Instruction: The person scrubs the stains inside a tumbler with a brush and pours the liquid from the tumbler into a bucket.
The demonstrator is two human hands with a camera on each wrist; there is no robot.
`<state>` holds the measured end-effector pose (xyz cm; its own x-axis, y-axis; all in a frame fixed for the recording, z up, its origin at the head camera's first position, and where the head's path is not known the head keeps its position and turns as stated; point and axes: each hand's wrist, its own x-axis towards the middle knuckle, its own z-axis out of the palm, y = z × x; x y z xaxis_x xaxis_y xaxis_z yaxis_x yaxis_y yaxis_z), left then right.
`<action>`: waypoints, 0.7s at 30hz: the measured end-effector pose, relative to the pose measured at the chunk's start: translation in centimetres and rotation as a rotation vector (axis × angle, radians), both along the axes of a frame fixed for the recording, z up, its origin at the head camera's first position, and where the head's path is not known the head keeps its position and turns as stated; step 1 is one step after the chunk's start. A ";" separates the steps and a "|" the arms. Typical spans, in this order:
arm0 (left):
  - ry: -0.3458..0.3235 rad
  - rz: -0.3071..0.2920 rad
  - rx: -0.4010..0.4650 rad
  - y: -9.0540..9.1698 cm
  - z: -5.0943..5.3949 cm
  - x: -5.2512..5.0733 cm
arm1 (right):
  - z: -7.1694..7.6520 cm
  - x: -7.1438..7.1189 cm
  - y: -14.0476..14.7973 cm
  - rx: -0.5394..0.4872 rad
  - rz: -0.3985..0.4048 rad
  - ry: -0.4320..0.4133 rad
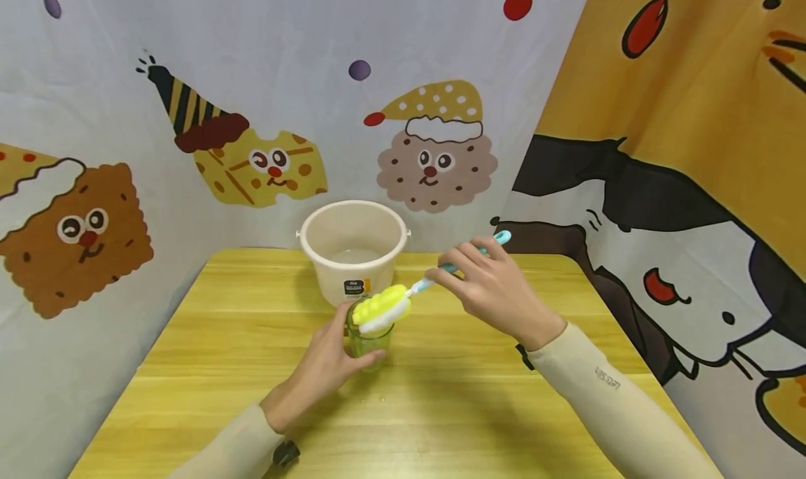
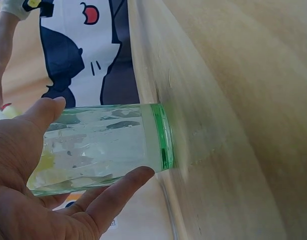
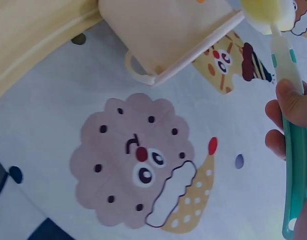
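In the head view my left hand (image 1: 320,367) holds a clear green drinking glass (image 1: 375,343) around its side, thumb toward me. The left wrist view shows the wet, faceted glass (image 2: 101,145) with its thick green base close to the tabletop; I cannot tell whether it touches. My right hand (image 1: 494,290) grips the blue-green handle (image 3: 296,160) of a bottle brush. The brush's yellow and white sponge head (image 1: 383,308) slants at the mouth of the glass, its tip at or just inside the rim; how deep is unclear.
A cream bucket (image 1: 327,273) with side lugs and a label stands right behind the glass, near the back edge of the wooden table (image 1: 252,339). Cartoon-printed cloth (image 1: 283,38) hangs behind and at the sides. Small wet spots lie on the wood near the glass.
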<state>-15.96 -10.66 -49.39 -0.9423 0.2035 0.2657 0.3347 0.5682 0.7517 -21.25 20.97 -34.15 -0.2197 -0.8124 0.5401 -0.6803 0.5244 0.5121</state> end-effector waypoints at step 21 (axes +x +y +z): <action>-0.038 -0.004 0.005 0.1 0.6 -0.1 | 2.2 -0.6 -4.8 0.241 0.057 0.251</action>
<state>-16.04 -10.59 -48.76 -0.9508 0.2063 0.2311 0.3085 0.5634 0.7664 -21.80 16.15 -31.92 -0.0550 -0.9304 0.3623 -0.5422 0.3325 0.7717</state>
